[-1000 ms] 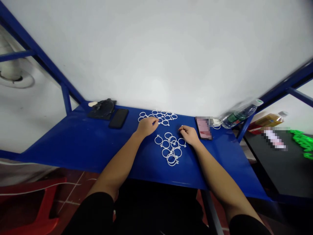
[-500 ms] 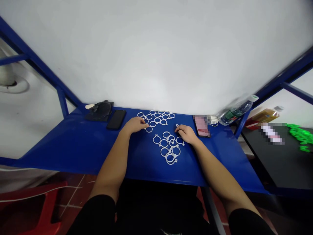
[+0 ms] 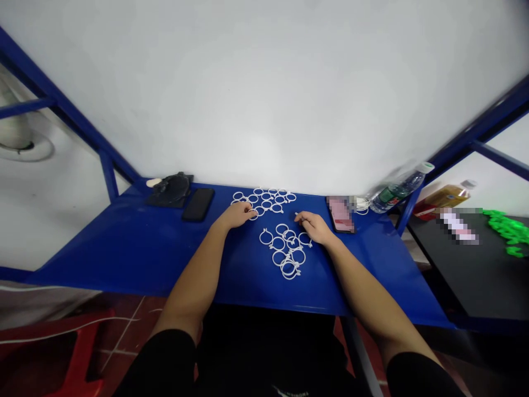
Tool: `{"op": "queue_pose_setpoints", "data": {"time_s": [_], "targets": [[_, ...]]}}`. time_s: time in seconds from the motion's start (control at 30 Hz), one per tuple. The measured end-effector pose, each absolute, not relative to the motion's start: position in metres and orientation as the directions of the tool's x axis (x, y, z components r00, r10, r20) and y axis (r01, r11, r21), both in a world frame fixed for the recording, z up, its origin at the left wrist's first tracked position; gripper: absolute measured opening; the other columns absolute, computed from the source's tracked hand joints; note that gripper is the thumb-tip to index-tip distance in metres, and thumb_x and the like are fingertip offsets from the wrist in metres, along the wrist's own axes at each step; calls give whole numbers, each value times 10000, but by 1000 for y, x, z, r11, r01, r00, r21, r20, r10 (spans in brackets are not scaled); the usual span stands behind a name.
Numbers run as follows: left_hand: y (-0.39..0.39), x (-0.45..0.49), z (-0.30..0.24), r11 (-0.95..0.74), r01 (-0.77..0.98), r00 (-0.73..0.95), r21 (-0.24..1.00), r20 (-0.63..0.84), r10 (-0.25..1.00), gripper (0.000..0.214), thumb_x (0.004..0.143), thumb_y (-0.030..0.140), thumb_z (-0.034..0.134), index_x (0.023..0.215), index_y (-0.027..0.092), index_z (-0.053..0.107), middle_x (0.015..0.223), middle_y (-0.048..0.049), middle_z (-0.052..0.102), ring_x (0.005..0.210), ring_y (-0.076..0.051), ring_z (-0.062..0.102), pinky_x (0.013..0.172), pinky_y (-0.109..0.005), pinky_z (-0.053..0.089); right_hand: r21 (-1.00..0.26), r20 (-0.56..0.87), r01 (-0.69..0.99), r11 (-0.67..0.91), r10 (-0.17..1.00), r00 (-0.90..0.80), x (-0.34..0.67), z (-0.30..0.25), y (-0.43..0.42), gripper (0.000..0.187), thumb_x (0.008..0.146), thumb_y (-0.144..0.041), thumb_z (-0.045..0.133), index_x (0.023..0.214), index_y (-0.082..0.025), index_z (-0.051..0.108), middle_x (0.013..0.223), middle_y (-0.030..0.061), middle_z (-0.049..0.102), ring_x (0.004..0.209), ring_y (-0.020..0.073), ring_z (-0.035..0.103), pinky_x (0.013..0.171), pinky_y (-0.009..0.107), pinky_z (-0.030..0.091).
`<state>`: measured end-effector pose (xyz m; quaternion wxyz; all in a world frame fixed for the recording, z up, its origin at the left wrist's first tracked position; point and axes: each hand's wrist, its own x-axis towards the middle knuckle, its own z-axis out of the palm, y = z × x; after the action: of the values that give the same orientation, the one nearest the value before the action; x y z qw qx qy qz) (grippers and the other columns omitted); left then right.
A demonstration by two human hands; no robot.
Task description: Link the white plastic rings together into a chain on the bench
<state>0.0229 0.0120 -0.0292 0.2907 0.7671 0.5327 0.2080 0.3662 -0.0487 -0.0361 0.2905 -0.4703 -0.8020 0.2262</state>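
Two groups of white plastic rings lie on the blue table (image 3: 136, 248). The far group of rings (image 3: 270, 199) sits near the wall, the near group of rings (image 3: 286, 251) in the middle. My left hand (image 3: 236, 215) rests at the left edge of the far group, fingers curled and pinching one white ring (image 3: 253, 214). At the right side of the near group, my right hand (image 3: 314, 226) is closed on a small white piece that sticks out at its fingertips.
A black phone (image 3: 199, 204) and a dark bundle (image 3: 170, 189) lie at the back left. A phone with a lit screen (image 3: 341, 214), a white cable and a lying water bottle (image 3: 397, 188) are at the back right. A black table (image 3: 475, 264) with green parts (image 3: 509, 231) stands to the right.
My left hand drew back from the middle of the far rings to their left edge and now pinches one ring there. My right hand stayed beside the near rings.
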Motion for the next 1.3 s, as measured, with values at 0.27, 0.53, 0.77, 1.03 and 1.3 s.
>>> {"op": "queue_pose_setpoints", "data": {"time_s": [0.27,0.53,0.77,1.03,1.3], "targets": [[10,30,-28,-103,471,262,876,-28,965,384,900,542,619,730,204,555,568,28,598,484,-112,477,537,-253,374,-701,243,560,441,886,-394,365,-34,-52,479,882,-134,385,1236,-218,695,829,6,702,782,184,671,802,304,529],[11,60,-38,0,100,120,995,-12,993,393,768,548,762,765,180,624,607,37,605,461,-76,439,484,-236,335,-656,254,582,480,867,-428,355,-38,-52,464,911,-161,426,1263,-211,723,1058,60,758,952,216,704,915,363,543],[10,61,-34,17,-69,146,997,-7,989,552,653,474,892,1088,159,763,880,-51,787,536,-80,556,531,-230,415,-639,313,565,522,847,-429,360,-39,-51,376,978,-219,489,1265,-194,731,1056,96,749,925,228,701,908,390,546],[9,66,-37,109,-124,151,986,-90,984,470,724,377,852,1130,158,761,992,-93,811,507,-77,576,508,-224,433,-657,276,575,487,866,-418,358,-40,-52,344,916,-202,565,1179,-229,784,1048,61,780,863,208,721,840,349,559],[4,69,-27,226,-250,188,942,-182,965,378,772,276,807,1121,140,753,1144,-156,788,584,-118,693,507,-212,465,-699,278,569,433,898,-342,355,-40,-54,230,754,-132,602,847,-207,798,837,23,776,671,164,670,680,283,513]]}}
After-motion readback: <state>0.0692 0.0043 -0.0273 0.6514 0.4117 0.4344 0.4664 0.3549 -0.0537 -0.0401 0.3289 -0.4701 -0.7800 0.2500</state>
